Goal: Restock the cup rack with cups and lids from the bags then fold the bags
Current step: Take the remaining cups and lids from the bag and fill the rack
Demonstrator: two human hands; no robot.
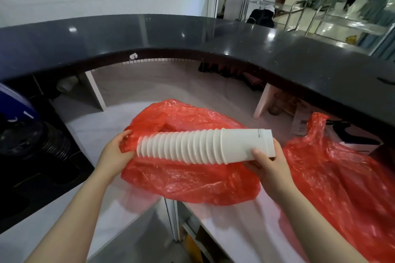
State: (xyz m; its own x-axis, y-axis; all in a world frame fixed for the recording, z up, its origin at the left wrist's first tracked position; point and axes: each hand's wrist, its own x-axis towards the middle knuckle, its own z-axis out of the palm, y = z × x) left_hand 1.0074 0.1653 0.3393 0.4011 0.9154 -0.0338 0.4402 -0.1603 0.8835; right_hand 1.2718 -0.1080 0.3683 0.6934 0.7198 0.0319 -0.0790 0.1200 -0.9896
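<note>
Right hand (266, 162) round cup stack's (203, 146) base, left hand (114, 153) at rims.

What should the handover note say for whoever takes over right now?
Left hand: grips the edge of the red bag on the white counter.
Right hand: fingers wrapped round the wide end of the white cup stack, held level over that bag.
Second red bag: lies to the right, unfolded.
Done: stack looks nearly out of the bag.
Left: rack the cups (rack not in view), lids, fold both bags.

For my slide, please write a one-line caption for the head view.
Right hand holds a stack of white cups while left hand grips the red bag.
</note>
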